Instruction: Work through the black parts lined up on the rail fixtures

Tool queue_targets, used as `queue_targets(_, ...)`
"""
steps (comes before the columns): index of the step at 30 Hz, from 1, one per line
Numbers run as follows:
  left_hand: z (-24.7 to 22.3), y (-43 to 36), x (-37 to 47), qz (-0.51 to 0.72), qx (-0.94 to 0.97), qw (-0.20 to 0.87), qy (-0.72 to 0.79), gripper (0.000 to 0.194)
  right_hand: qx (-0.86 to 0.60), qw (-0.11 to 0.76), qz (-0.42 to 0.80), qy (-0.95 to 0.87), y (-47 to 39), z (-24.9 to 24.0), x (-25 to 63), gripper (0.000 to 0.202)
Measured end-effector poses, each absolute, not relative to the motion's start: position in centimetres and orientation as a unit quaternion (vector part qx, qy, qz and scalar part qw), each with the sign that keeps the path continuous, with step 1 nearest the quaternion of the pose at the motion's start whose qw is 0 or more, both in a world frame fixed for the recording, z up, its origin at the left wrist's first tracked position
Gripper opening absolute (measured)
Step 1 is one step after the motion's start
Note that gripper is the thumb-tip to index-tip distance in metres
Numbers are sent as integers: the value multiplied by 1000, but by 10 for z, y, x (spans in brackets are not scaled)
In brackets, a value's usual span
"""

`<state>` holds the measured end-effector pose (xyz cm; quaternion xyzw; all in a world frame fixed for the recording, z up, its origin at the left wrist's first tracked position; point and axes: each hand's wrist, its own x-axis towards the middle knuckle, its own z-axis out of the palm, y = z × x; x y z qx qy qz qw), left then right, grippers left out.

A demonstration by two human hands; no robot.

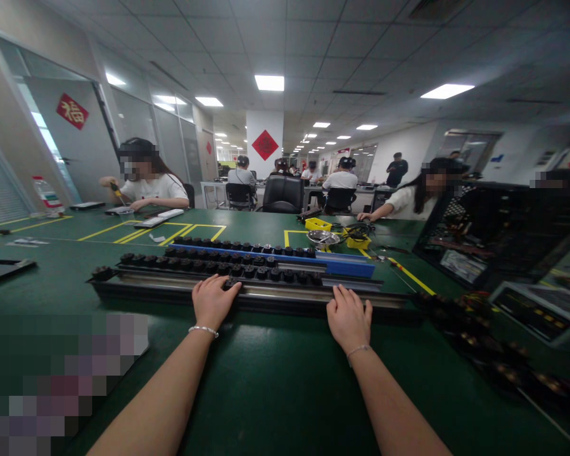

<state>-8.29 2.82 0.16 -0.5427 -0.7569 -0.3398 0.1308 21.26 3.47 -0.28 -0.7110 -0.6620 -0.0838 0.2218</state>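
Inspector: State the position of the piece and the hands.

Observer: The long black channel (275, 305) lies crosswise on the green desk (275, 380), in front of the person. The left hand (211, 305) touches it left of the middle; the right hand (349, 318) touches it towards its right end.

Inspector: And the grip?

Observer: Undetermined on both sides. The fingers reach over the near wall, but their undersides are out of sight, so I cannot tell whether either hand is clenched on the channel or merely resting. A small dark block (232, 283) shows by the left thumb; whether it is held cannot be established.

Inspector: Risks?

Observer: In my judgement, uneven pressure from the two hands could skew or tip the channel. A push away from the person could jolt the row of black blocks (262, 273) close behind, and in turn the blue rail (346, 268). A swing of the right end could catch the dark chain of parts (494, 354).

Inspector: Limits of observation?

Observer: The hands cover two stretches of the channel. Its right end merges with that chain, which is blurred. The computer case (470, 234) is dark inside. An item at lower left (71, 386) is masked and unidentifiable.
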Motion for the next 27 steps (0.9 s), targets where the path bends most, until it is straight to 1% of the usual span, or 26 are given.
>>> queue_targets(6,3,27,-82,-335,-546,133,-756,38,-706,231,-81,-665,35,-4,213,50)
queue_targets(27,2,28,-80,-348,-551,115,-750,35,-712,219,-68,-664,34,0,212,50)
